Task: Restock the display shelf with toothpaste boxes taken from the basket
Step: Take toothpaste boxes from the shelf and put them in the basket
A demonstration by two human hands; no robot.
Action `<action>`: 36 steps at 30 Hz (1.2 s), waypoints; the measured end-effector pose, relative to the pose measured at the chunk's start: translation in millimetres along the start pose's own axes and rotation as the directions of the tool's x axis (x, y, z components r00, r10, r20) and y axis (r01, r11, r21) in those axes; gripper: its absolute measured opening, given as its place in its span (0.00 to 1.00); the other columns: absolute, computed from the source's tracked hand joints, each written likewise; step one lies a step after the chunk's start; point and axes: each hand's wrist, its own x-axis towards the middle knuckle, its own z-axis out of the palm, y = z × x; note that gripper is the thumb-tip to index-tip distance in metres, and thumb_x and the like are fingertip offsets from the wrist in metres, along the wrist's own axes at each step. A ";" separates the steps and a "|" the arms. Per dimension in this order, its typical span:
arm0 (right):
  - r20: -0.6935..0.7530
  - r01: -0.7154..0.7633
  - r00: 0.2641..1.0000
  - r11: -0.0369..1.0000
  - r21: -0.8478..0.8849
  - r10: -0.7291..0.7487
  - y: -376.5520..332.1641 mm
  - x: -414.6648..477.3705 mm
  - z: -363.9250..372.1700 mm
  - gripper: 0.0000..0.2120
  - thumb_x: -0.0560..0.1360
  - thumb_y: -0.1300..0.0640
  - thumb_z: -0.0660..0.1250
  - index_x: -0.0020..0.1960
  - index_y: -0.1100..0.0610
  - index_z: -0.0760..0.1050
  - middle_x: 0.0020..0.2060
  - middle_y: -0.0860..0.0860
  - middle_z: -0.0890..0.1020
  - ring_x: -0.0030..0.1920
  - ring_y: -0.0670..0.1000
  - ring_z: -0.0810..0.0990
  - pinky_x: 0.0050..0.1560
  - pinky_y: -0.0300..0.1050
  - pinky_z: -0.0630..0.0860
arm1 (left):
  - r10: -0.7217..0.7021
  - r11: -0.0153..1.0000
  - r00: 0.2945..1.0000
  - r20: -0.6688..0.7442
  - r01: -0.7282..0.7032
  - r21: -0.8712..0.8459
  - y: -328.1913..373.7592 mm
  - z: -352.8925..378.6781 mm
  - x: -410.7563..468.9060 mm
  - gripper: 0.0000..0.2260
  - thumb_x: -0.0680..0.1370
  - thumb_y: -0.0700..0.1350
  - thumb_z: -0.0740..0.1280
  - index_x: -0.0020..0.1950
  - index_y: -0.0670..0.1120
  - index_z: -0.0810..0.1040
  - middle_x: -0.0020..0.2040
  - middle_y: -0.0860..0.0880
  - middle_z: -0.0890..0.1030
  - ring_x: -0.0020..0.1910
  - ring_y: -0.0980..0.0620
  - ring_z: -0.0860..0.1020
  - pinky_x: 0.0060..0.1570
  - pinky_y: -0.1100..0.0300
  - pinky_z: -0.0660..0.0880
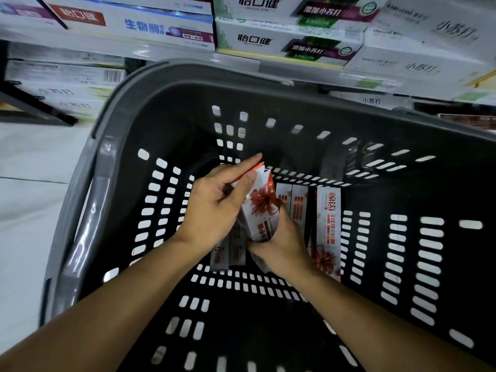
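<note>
The toothpaste box (259, 210), white with a red flower printed on its face, is held inside the basket (115, 146), tilted with its upper end raised toward the far wall and its lower end down among the other boxes. The left hand (214, 210) pinches the upper end: the thumb presses on the printed face and the index finger lies stretched along the far edge, so this grip is closed on the box. The right hand (283, 245) takes the lower part from the right side, back of the hand toward the camera, fingers curled round behind the carton, so this grip is closed on the same box too. Just to the right, a matching box (328, 232) lies flat on the basket floor, face up, touching the right wrist. Between it and the held box stand two narrow boxes (293, 204) side by side on their edges. Two more boxes (228, 255) show below the left wrist, partly hidden by it. The basket is dark, with slotted walls and floor, a grey rim and a grey handle (94, 200) folded along its left side. Beyond the far rim runs the display shelf (80, 48), carrying stacked white and green cartons (281, 42) in the middle, a blue-lettered carton (139, 25) at the left and plain white cartons (418, 60) at the right. A pale floor (26, 210) shows left of the basket.
</note>
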 end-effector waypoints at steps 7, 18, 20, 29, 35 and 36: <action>0.026 -0.038 0.999 0.999 0.005 0.038 4.5 -3.2 0.6 0.36 0.62 0.61 0.80 0.54 0.31 0.66 0.52 0.44 0.82 0.52 0.40 0.81 0.50 0.37 0.79 | -0.115 0.991 0.993 0.002 0.115 -0.075 2.1 3.6 -2.0 0.13 0.81 0.44 0.65 0.65 0.51 0.80 0.53 0.52 0.84 0.56 0.55 0.81 0.61 0.53 0.77; 0.076 -0.068 0.995 0.998 0.013 0.067 -1.8 -5.0 -4.1 0.36 0.61 0.65 0.79 0.61 0.44 0.69 0.52 0.42 0.81 0.53 0.37 0.79 0.51 0.34 0.73 | 0.038 0.938 0.990 0.139 -0.083 0.335 -4.1 -3.3 2.2 0.21 0.84 0.56 0.53 0.73 0.52 0.72 0.64 0.53 0.75 0.63 0.61 0.74 0.65 0.65 0.71; 0.085 -0.068 0.994 0.998 -0.011 0.068 -2.1 -7.3 -8.5 0.35 0.62 0.65 0.79 0.61 0.44 0.68 0.51 0.41 0.81 0.51 0.34 0.79 0.48 0.30 0.72 | 0.049 0.920 0.983 0.175 -0.113 0.375 -6.6 -5.1 2.5 0.21 0.84 0.56 0.53 0.73 0.51 0.73 0.68 0.53 0.74 0.67 0.57 0.73 0.67 0.56 0.71; 0.023 -0.147 0.988 0.984 -0.100 0.150 7.3 -10.8 -12.5 0.32 0.63 0.62 0.79 0.55 0.41 0.65 0.46 0.42 0.80 0.42 0.35 0.79 0.32 0.26 0.71 | -0.410 0.885 0.908 0.084 0.418 -0.204 -19.7 11.5 -1.9 0.19 0.82 0.64 0.49 0.66 0.67 0.74 0.57 0.59 0.83 0.59 0.60 0.80 0.57 0.63 0.77; -0.064 -0.240 0.970 0.966 -0.100 0.235 15.6 -9.2 -14.0 0.27 0.62 0.62 0.78 0.50 0.43 0.67 0.44 0.45 0.82 0.41 0.43 0.82 0.35 0.35 0.78 | -0.576 0.725 0.816 0.047 0.483 0.491 -76.1 33.3 -10.1 0.20 0.79 0.38 0.63 0.71 0.49 0.71 0.59 0.45 0.81 0.49 0.49 0.80 0.39 0.65 0.74; -0.064 -0.246 0.969 0.964 -0.103 0.240 17.9 -9.1 -15.4 0.27 0.62 0.61 0.78 0.50 0.42 0.67 0.44 0.45 0.82 0.40 0.42 0.82 0.34 0.33 0.77 | -0.578 0.701 0.811 0.086 0.439 0.562 -85.0 34.5 -9.8 0.24 0.78 0.39 0.64 0.73 0.51 0.68 0.64 0.46 0.78 0.57 0.50 0.78 0.47 0.64 0.74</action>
